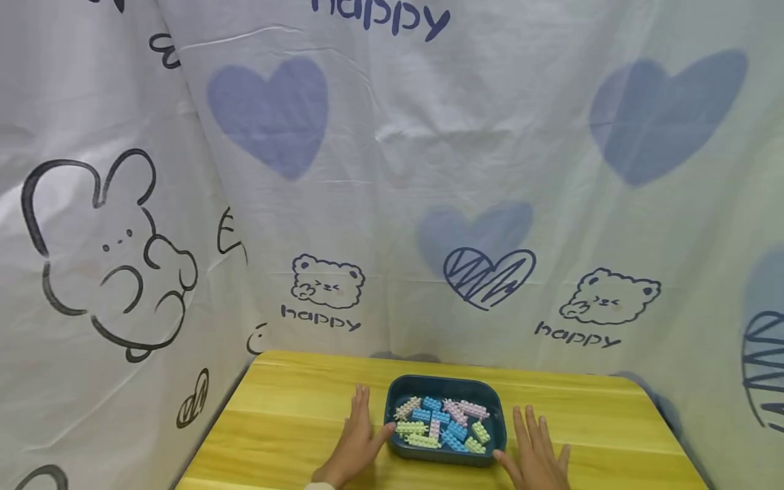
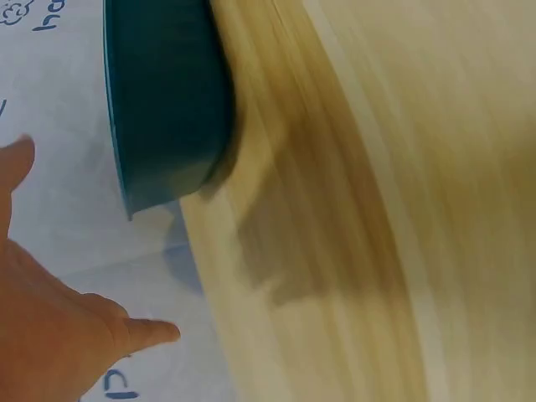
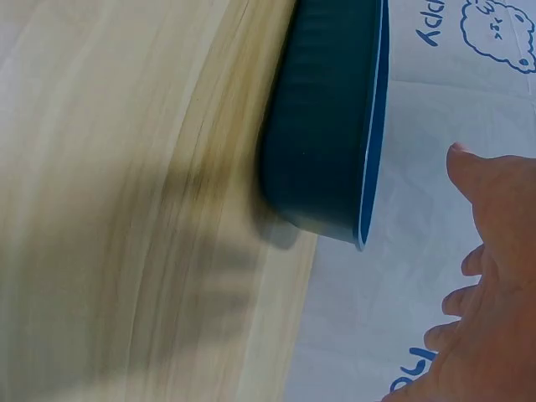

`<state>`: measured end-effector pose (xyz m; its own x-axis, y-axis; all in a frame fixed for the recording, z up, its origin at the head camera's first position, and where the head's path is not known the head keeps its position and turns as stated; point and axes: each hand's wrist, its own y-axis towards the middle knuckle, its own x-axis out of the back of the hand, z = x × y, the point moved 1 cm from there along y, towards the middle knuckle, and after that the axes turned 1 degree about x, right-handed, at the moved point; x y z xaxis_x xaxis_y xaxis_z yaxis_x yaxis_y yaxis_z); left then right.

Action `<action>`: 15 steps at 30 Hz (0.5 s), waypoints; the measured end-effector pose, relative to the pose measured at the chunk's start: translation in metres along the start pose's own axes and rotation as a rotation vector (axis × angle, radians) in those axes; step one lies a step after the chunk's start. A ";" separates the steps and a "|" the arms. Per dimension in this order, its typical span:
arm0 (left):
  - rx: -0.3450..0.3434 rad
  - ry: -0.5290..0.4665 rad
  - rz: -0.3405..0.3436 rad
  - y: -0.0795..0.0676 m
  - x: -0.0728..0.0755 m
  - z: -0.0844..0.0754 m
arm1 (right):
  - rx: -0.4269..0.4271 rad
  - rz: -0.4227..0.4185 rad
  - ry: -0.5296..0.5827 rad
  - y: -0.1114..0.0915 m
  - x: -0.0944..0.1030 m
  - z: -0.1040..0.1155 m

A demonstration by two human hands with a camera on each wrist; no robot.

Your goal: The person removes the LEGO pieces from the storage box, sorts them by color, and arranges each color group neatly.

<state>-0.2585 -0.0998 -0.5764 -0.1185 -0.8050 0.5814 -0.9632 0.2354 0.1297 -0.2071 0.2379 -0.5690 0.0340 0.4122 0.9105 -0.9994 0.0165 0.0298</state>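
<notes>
A dark teal plastic tub with rounded corners stands on the table, seen from above in the head view. In it lie several toy building bricks in blue, pink, yellow-green and beige. My left hand is at the tub's left side, fingers straight, thumb pointing at the rim. On the other side my right hand has its fingers spread, the thumb near the front right corner. Both wrist views show the tub's outer wall apart from the hand; neither hand holds anything.
The yellow wood-grain table carries the tub near its middle. Behind it and along the left hangs a white cloth printed with hearts, bears and "happy". The table's far edge meets this cloth.
</notes>
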 end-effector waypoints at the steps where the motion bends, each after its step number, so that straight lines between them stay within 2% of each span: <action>1: 0.007 -0.035 -0.002 0.002 -0.003 0.001 | -0.002 0.001 0.004 0.000 0.000 0.000; 6: 0.019 -0.143 -0.047 0.009 -0.018 0.003 | -0.004 0.001 0.024 -0.002 -0.001 -0.001; 15: 0.058 -0.131 -0.181 0.025 -0.050 0.009 | 0.011 -0.021 0.054 -0.008 -0.006 -0.005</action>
<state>-0.2793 -0.0585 -0.6097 0.0304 -0.8957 0.4435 -0.9833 0.0528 0.1740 -0.1993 0.2398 -0.5763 0.0550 0.4605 0.8860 -0.9984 0.0163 0.0535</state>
